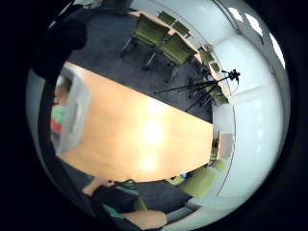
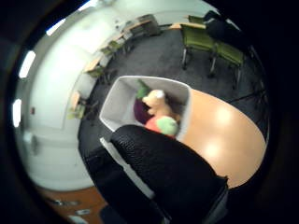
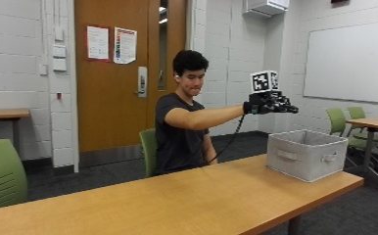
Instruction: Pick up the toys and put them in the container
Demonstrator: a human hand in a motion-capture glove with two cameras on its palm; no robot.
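Observation:
A grey fabric container (image 3: 306, 155) stands near the right end of the wooden table (image 3: 176, 196). My gloved right hand (image 3: 271, 104) hangs high in the air above the container's near-left side, arm stretched out, fingers relaxed and holding nothing. In the thumb side palm view, a black gloved finger (image 2: 168, 177) fills the foreground, and beyond it the container (image 2: 120, 100) shows its inside: a purple toy (image 2: 139, 111), a cream plush toy (image 2: 159, 103) and a red and green toy (image 2: 161, 125). The little finger side palm view catches the container (image 1: 74, 120) at the table's end.
No loose toys show on the tabletop (image 1: 144, 134). Green chairs (image 3: 0, 176) stand at the left, and another green chair (image 3: 149, 147) is behind the person. A second table with green chairs (image 3: 355, 122) is at the right. A tripod (image 1: 211, 84) stands on the carpet beyond the table.

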